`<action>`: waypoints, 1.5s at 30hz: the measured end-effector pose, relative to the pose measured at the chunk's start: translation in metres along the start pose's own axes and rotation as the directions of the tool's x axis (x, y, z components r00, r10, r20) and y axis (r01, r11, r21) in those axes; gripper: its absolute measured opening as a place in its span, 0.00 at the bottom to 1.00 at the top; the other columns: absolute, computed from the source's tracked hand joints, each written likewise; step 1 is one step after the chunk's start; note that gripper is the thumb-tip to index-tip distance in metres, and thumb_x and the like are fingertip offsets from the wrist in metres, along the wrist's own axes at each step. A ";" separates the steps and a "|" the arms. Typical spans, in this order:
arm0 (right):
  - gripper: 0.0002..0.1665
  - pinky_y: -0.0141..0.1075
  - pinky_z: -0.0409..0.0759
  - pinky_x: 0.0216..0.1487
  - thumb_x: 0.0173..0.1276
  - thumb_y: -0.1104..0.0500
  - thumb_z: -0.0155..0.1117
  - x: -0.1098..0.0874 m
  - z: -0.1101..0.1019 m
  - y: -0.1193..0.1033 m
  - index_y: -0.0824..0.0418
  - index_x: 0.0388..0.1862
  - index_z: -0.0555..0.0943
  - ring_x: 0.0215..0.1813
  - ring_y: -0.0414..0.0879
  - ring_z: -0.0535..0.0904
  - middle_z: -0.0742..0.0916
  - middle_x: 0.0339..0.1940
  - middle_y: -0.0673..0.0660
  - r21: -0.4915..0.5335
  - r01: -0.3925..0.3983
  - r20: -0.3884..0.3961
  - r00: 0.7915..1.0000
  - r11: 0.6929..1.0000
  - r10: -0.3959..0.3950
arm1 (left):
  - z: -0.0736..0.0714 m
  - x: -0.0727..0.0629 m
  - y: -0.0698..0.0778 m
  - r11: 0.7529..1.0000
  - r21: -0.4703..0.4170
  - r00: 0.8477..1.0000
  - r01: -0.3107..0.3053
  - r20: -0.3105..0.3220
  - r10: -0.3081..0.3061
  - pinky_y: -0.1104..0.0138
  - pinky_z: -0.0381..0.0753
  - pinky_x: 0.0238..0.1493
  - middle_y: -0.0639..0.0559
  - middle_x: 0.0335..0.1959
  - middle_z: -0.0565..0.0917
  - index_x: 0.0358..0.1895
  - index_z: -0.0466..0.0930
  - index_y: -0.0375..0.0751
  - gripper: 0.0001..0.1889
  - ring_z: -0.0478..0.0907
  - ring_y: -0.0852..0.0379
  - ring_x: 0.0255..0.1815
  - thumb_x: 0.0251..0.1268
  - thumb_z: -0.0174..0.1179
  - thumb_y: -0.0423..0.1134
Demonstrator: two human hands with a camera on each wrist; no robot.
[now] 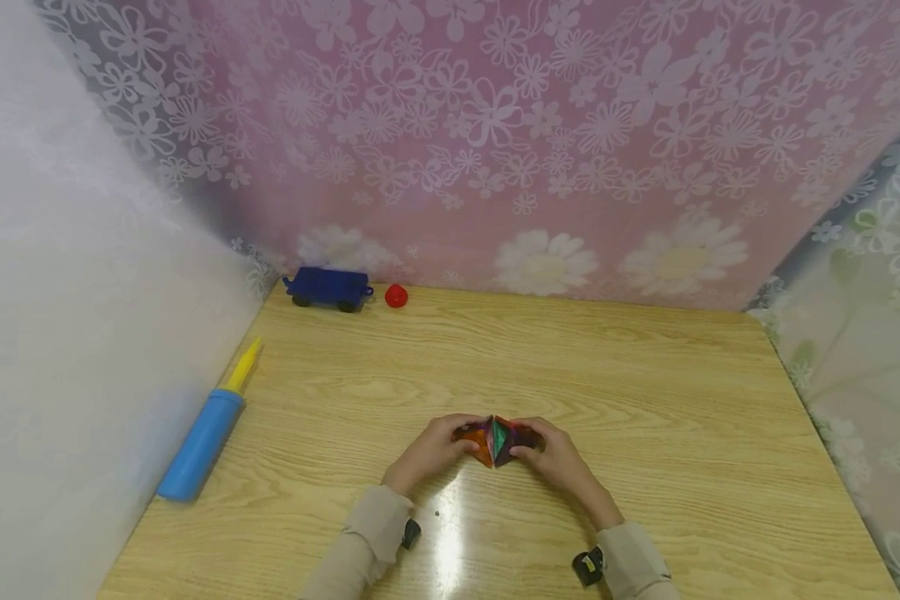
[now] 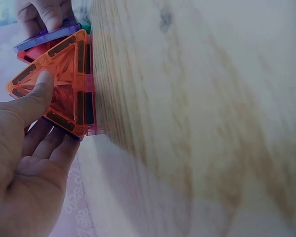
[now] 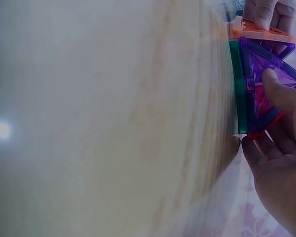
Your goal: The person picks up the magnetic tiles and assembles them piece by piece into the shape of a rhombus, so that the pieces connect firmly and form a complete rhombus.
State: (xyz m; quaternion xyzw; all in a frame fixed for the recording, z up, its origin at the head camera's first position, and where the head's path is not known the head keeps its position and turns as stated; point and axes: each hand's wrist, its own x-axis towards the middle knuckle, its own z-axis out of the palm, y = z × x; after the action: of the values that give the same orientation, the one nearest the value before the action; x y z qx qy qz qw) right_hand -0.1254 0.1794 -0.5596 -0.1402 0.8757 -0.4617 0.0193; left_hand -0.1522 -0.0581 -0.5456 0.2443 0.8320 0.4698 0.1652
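Note:
Both hands are close together over the wooden table (image 1: 607, 375), each holding a group of see-through magnetic tiles. My left hand (image 1: 433, 448) grips an orange triangular tile (image 2: 64, 96), its thumb on the face and its fingers behind. A pink tile edge (image 2: 91, 118) lies under that group, against the tabletop. The right hand (image 1: 562, 458) holds a purple triangular tile (image 3: 260, 59) with its thumb pressed on it; a red tile shows through and below it. Under this group sits a green tile (image 3: 240, 94). The two groups meet edge to edge in the head view.
At the back left stands a dark blue toy wagon (image 1: 328, 286) beside a small red rounded piece (image 1: 396, 295). A blue hand pump (image 1: 202, 446) with a yellow nozzle (image 1: 244, 364) lies along the left edge. Flowered cloth (image 1: 495, 150) hangs behind the table.

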 end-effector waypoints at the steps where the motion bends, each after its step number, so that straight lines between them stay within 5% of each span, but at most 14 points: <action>1: 0.25 0.43 0.78 0.53 0.57 0.61 0.71 0.000 0.000 0.000 0.61 0.55 0.79 0.52 0.51 0.80 0.84 0.50 0.56 0.000 -0.003 0.003 1.000 1.000 0.003 | 0.000 0.000 0.000 1.000 -0.001 1.000 0.002 -0.001 -0.002 0.66 0.77 0.54 0.48 0.60 0.77 0.62 0.74 0.43 0.21 0.76 0.54 0.57 0.66 0.58 0.37; 20: 0.23 0.37 0.81 0.49 0.57 0.64 0.70 0.008 0.004 -0.005 0.65 0.53 0.79 0.51 0.54 0.80 0.83 0.50 0.60 0.047 0.054 0.017 0.998 0.997 -0.055 | 0.002 -0.001 -0.007 1.000 -0.006 0.999 -0.002 -0.037 0.002 0.65 0.75 0.57 0.48 0.60 0.78 0.61 0.75 0.45 0.21 0.76 0.53 0.58 0.64 0.59 0.41; 37: 0.23 0.45 0.79 0.52 0.56 0.63 0.71 0.014 0.009 -0.013 0.64 0.52 0.80 0.52 0.54 0.79 0.83 0.49 0.58 0.009 0.103 0.008 0.995 0.995 -0.103 | 0.003 -0.001 -0.007 1.000 -0.014 0.998 -0.004 -0.061 0.003 0.68 0.77 0.53 0.47 0.59 0.78 0.62 0.74 0.46 0.22 0.77 0.53 0.56 0.65 0.58 0.40; 45: 0.22 0.47 0.79 0.51 0.57 0.65 0.71 0.013 0.006 -0.009 0.64 0.52 0.81 0.51 0.55 0.79 0.83 0.49 0.58 -0.007 0.129 -0.031 0.991 0.992 -0.129 | 0.010 0.004 -0.007 0.998 -0.017 0.995 -0.060 -0.082 0.058 0.68 0.77 0.53 0.46 0.59 0.78 0.62 0.74 0.44 0.21 0.77 0.52 0.56 0.66 0.57 0.39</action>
State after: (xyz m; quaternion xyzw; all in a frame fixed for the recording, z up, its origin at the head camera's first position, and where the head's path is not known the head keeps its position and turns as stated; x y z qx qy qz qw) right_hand -0.1347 0.1663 -0.5542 -0.1892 0.8661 -0.4621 -0.0245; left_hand -0.1518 -0.0519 -0.5569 0.2479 0.8258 0.4922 0.1198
